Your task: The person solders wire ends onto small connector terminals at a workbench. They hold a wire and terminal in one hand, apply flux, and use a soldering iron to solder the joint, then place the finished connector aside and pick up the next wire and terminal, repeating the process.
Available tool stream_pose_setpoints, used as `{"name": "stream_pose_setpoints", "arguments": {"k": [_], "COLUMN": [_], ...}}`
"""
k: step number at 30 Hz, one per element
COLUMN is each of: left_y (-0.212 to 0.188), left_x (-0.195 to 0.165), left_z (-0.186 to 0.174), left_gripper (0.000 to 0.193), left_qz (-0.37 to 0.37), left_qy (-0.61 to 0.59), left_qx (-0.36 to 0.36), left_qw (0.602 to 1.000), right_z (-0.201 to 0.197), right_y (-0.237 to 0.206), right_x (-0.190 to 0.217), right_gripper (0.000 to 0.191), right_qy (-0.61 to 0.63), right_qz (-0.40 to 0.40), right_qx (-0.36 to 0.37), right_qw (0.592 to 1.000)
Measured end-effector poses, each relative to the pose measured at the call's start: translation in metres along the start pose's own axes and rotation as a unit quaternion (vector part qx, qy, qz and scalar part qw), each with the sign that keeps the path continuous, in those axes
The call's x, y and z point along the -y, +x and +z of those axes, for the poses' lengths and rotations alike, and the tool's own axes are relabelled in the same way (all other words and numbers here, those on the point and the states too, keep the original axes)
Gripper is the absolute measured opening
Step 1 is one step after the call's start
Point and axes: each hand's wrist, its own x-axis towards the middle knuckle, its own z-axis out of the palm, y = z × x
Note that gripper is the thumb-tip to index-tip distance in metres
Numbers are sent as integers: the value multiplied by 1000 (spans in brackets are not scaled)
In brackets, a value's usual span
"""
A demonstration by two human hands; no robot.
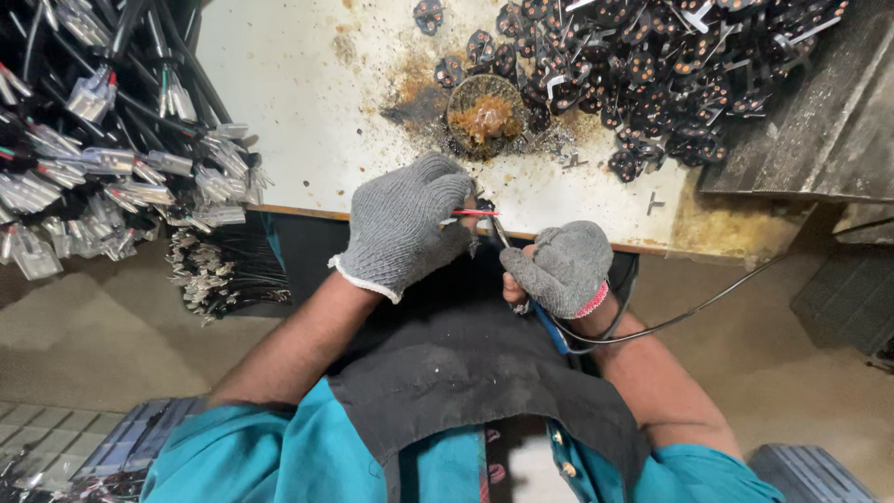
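A thin red wire (475, 213) is pinched in the gloved fingers of the left hand (405, 224) and is held roughly level, its free end pointing right, just over the near edge of the surface. A slim soldering iron with a blue handle (549, 331) is gripped in the gloved right hand (562, 268); its metal tip (500, 231) is tilted up and left and is brought right against the wire's end. A black cord (689, 312) is seen trailing from the handle to the right.
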Motion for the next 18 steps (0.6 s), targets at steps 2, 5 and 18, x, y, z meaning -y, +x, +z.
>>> {"name": "stream_pose_setpoints", "arguments": {"k": [2,5,18], "left_y": [0,1,2], "left_x": [0,-1,-1], "left_z": [0,0,1], "left_gripper": [24,23,12], "left_qz": [3,4,-4], "left_qy": [4,1,-3], "left_qx": [-5,-9,-17], "left_qw": [1000,1000,1000], "right_z": [-1,3,-12], "right_y": [2,2,-6], "right_x": [-3,-11,-5], "right_gripper": [43,42,27], "right_qy": [-78,51,-113], "right_qz": [-107,-22,-364], "right_qx": [-10,-3,-174], "right_qw": [991,998,908]}}
